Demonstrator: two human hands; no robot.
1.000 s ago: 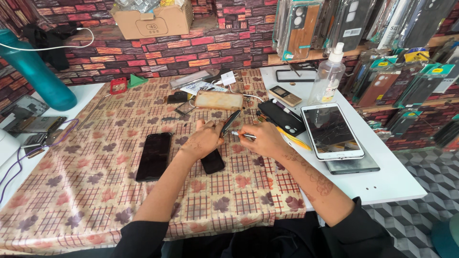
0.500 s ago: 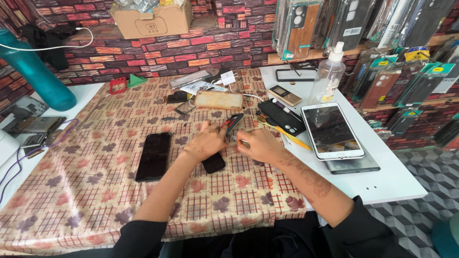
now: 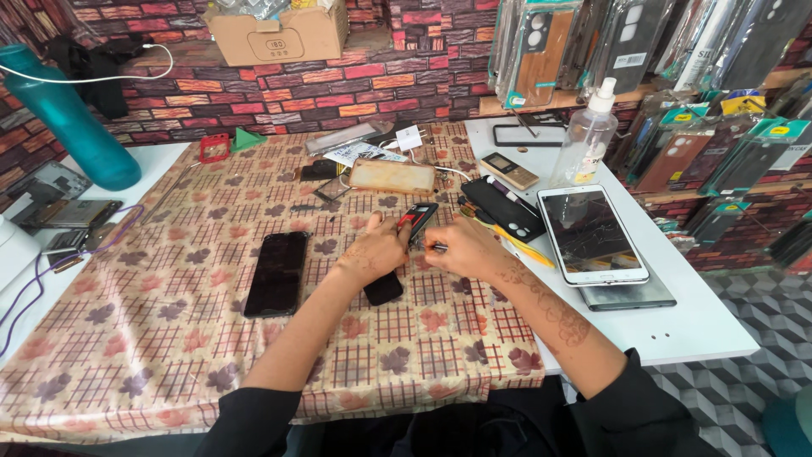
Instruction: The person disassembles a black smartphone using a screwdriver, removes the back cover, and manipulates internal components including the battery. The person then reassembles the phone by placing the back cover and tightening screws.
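left hand [image 3: 375, 251] gripping dark phone [image 3: 397, 258], right hand [image 3: 463, 248] pressing thin tool [image 3: 437, 247] beside it

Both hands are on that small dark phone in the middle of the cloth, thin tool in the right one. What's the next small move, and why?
Probably ease the thin tool a little further along the edge of the small dark phone. The left hand pins the phone to the patterned cloth, and the right hand has the tool's tip at its side. Whether the tip is already in a seam is too small to tell.
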